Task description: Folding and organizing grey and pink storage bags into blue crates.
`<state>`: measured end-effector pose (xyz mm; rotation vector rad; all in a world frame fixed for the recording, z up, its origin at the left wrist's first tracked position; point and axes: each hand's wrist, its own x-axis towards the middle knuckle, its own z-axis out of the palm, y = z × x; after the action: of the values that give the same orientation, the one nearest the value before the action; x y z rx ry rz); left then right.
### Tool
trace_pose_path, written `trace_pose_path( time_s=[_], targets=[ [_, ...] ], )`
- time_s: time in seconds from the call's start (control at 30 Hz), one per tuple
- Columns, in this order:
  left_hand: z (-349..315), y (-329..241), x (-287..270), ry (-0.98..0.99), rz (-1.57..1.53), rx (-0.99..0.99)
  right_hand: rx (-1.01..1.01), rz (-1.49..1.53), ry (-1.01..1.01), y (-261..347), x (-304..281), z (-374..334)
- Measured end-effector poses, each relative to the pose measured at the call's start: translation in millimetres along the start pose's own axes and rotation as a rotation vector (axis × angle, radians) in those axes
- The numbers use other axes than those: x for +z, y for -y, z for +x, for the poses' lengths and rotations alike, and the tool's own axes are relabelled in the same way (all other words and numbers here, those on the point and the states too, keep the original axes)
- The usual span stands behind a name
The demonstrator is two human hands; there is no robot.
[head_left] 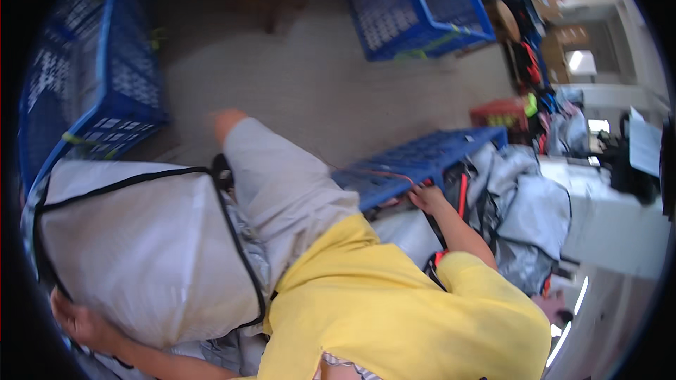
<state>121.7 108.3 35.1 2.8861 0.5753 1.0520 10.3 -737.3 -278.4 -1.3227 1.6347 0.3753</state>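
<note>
A large boxy silver bag [148, 253] with black trim lies at the left, against my leg. My left hand [81, 324] grips its lower left edge, fingers curled at the black trim. On the other side, my right hand [424, 198] reaches to the near edge of a blue plastic lattice crate or pallet [436, 151]. Its fingers are closed by the end of a thin orange cord [394, 174] that lies across the blue plastic. Blur hides whether the fingers hold the cord or the blue edge.
A tall blue crate [130, 63] stands at far left, another blue crate [394, 10] at the top. Silver bags [531, 214] are heaped to the right, near a red crate [500, 114]. My leg in light trousers [282, 183] stretches between the silver bag and the lattice.
</note>
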Motion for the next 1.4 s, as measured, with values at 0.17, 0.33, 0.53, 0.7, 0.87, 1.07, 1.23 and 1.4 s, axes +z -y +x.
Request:
trace_pose_path(
  time_s=[0.17, 0.33, 0.53, 0.7, 0.87, 1.07, 1.23, 1.4],
  targets=[
    [-38, 1, 4, 0.033, -0.261, -0.280, 0.020, -0.005, 0.473, -13, -102, 65],
    [-15, -66, -13, 0.096, -0.499, -0.319, -0.154, 0.067, 0.641, 167, -49, 30],
    [-17, -64, -29, 0.121, -0.514, -0.312, -0.417, 0.159, 1.085, 150, 200, -184],
    [-11, -58, -14, 0.118, -0.821, -0.468, -0.662, -0.077, 1.429, 130, 279, -458],
    [-12, -72, -33, 0.204, -0.745, -0.451, -1.647, -0.263, 1.399, 91, 347, -557],
    [-29, -80, -23, 0.046, -0.673, -0.309, -2.164, -0.154, 1.056, 81, 389, -586],
    [-23, -91, -26, -0.028, -0.784, -0.435, -2.225, -0.134, 0.980, 71, 397, -586],
    [-32, -84, -22, -0.003, -0.641, -0.337, -2.239, -0.129, 0.966, 71, 401, -587]
  ],
)
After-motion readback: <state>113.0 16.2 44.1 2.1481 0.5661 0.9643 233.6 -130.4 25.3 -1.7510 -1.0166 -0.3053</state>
